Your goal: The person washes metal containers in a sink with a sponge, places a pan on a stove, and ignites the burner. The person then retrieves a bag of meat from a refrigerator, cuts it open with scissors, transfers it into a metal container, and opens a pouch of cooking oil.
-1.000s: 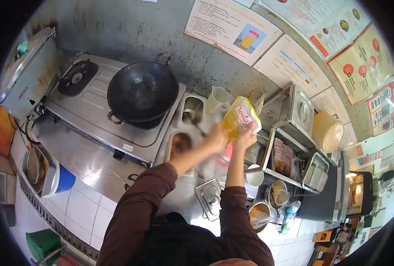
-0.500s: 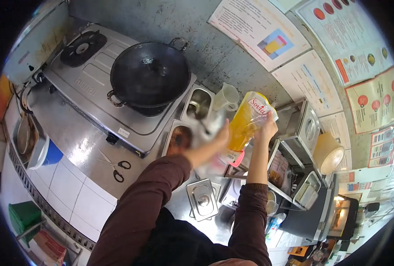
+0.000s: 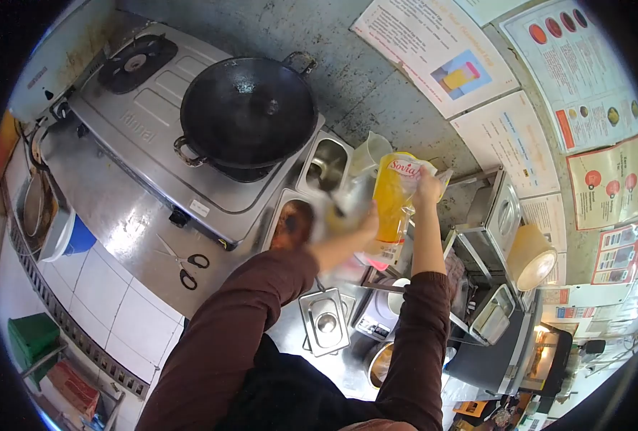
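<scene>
A clear pouch of yellow cooking oil (image 3: 391, 205) with a red "Sovia" label is held up over the counter. My right hand (image 3: 427, 187) is closed around its upper right corner, where the plastic is crumpled. Lower down, my left hand (image 3: 364, 226) is closed at the pouch's left edge; its fingers are partly blurred. Just behind the pouch stands a clear plastic measuring jug (image 3: 369, 153). Left of my left hand are an open steel pan (image 3: 327, 165) and another pan (image 3: 290, 224) with brown-red residue. A pink object (image 3: 376, 263) shows below the pouch.
A black wok (image 3: 248, 111) sits on the gas stove (image 3: 143, 133) at the upper left. Scissors (image 3: 185, 264) lie on the steel counter. Steel lids (image 3: 325, 322) and a white kitchen scale (image 3: 376, 316) are near my body. A metal rack (image 3: 470, 241) stands at right.
The view has shifted slightly. The pouch is held more upright, and both hands remain at it. The scale and a round container beside my right arm show more fully.
</scene>
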The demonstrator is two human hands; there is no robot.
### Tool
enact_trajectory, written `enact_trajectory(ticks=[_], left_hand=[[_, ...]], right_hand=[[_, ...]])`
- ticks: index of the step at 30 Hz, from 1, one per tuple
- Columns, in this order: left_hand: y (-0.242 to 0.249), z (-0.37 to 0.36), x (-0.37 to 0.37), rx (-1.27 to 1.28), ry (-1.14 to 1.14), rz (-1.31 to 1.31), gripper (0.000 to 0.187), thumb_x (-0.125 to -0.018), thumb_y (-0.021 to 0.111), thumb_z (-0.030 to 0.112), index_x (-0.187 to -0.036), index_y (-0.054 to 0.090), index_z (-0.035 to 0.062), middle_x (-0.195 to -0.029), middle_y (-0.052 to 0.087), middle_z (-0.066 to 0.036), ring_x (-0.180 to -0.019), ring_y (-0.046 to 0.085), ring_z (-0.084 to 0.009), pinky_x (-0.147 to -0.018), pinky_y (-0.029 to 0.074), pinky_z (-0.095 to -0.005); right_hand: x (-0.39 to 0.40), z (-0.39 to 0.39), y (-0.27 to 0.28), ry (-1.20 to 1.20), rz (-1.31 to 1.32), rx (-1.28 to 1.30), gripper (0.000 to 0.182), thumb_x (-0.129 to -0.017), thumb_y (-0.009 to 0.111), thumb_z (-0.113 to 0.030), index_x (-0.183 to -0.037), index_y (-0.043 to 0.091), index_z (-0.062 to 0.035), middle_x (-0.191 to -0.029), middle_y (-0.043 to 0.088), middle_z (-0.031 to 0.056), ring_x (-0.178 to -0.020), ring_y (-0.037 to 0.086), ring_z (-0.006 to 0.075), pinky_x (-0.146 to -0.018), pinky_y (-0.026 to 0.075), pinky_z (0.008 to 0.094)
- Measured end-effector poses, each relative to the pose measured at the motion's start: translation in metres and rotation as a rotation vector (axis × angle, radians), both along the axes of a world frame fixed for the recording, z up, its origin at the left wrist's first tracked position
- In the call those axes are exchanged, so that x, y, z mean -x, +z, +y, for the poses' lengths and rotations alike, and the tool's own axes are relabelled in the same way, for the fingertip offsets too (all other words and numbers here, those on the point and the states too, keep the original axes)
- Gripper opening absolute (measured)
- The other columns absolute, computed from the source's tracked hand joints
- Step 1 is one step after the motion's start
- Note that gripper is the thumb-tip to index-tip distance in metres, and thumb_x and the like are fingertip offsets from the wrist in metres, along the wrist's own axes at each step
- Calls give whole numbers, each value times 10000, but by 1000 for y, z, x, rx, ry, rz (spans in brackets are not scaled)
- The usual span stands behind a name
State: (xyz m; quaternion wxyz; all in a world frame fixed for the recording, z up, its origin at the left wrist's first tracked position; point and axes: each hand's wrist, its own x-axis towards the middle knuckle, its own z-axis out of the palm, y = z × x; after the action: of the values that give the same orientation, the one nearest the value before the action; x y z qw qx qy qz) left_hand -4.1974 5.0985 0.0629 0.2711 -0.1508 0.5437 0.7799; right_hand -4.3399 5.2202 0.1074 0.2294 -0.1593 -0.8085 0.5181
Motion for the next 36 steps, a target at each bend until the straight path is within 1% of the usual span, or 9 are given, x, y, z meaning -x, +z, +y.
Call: enact_trajectory(ticks=[3, 4, 7, 10, 13, 17, 19, 28, 36], left_hand=[[8, -1, 1, -159, -20, -45, 730, -841, 106, 593, -1260, 346, 44, -1241, 426, -119, -1153, 398, -237, -955, 298, -356], [6, 3, 3, -239, -4, -66, 730, -840, 112, 595, -1253, 356, 45, -1232, 434, -118, -1142, 409, -237, -949, 305, -356], [3, 14, 4, -475, 43, -130, 728, -838, 128, 601, -1232, 387, 46, -1206, 458, -114, -1109, 442, -235, -931, 328, -357], [17, 14, -3, -327, 88, -132, 738, -825, 197, 621, -1212, 413, 31, -1175, 481, -124, -1061, 477, -241, -902, 352, -348], [36, 4, -11, -150, 14, 61, 780, -796, 264, 651, -1187, 432, -3, -1151, 491, -166, -1036, 493, -252, -874, 366, -354], [64, -6, -16, -79, 30, 61, 808, -772, 318, 663, -1157, 451, -34, -1126, 496, -205, -1029, 496, -257, -860, 368, -354], [59, 0, -8, 110, 30, -10, 816, -770, 320, 664, -1095, 492, -64, -1072, 519, -223, -999, 512, -268, -843, 376, -360], [60, 0, -4, 119, 210, 0, 668, -789, 442, 561, -917, 559, -84, -853, 592, -204, -769, 592, -284, -664, 449, -364], [57, 3, 1, 87, 320, 26, 610, -791, 487, 513, -896, 566, -83, -819, 599, -200, -730, 599, -275, -629, 457, -361]], right_hand=[[13, 15, -5, 65, -66, 14, 356, -745, 627, -243, -685, 580, 105, -680, 597, 167, -609, 539, 212, -576, 426, 345], [22, 20, -9, 50, -76, -96, 373, -737, 624, -258, -686, 582, 108, -679, 600, 174, -616, 548, 217, -578, 427, 350], [6, 2, 16, 15, -125, -88, 438, -721, 603, -328, -704, 592, 109, -721, 607, 218, -684, 589, 279, -625, 439, 368], [-24, -37, 67, -6, -304, -648, 432, -714, 585, -346, -762, 603, 83, -811, 588, 267, -818, 580, 368, -732, 440, 397], [-16, -42, 71, -20, -285, -697, 435, -716, 582, -348, -758, 602, 84, -819, 583, 273, -834, 576, 371, -744, 441, 408], [-18, -60, 87, 4, -292, -671, 408, -728, 573, -334, -800, 598, 67, -842, 584, 262, -851, 565, 383, -754, 440, 419], [-14, -64, 91, 69, -256, -841, 353, -741, 567, -299, -859, 591, 34, -868, 585, 246, -860, 562, 382, -756, 444, 420], [-8, -82, 94, 70, -334, -864, 323, -755, 572, -283, -882, 597, 13, -920, 584, 229, -877, 566, 361, -757, 457, 411], [-13, -86, 100, 42, -356, -877, 326, -761, 572, -290, -885, 606, 10, -927, 585, 222, -892, 566, 345, -757, 459, 410]])
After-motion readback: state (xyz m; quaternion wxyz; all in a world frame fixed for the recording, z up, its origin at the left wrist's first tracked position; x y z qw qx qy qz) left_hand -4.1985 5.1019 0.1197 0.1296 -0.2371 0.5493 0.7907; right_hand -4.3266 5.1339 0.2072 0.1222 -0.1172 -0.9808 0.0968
